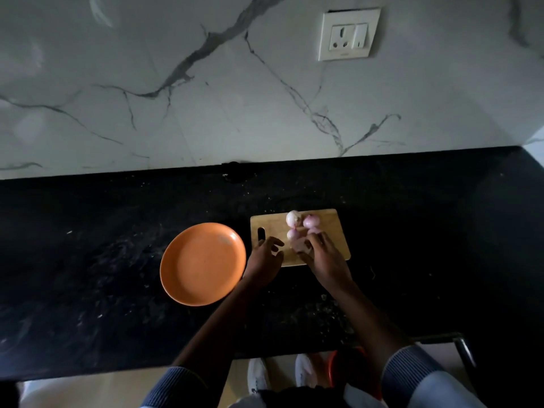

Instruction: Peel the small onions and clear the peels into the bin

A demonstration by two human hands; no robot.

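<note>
On the black speckled stone bench [88, 260] lies a small rectangular wooden chopping board [335, 231], and on its far half sit 3 small pale pink onions [311, 220], close together, with what looks like a 4th partly hidden by the right hand [321, 254]. They look smooth and glossy, which suggests the outer skins are already off at least some of them, though the dim light makes this hard to confirm.

The right hand rests on the near part of the board with its fingers curled around a pale papery clump, likely loose peel [298, 245] or another onion; I cannot tell which. The left hand [265, 254] hovers at the board's left edge near the handle slot, fingers [276, 241] loosely spread and holding nothing.

A round orange plate [203, 263] sits just left of the board, bare. A red rim, possibly the bin [332, 369], shows on the floor below the bench edge, beside white shoes [257, 375].

By my reading, peeling is mostly done and the work is turning to gathering skins. Still left: collecting every peel from the board and dropping it into the bin, and perhaps moving the onions to the plate
</note>
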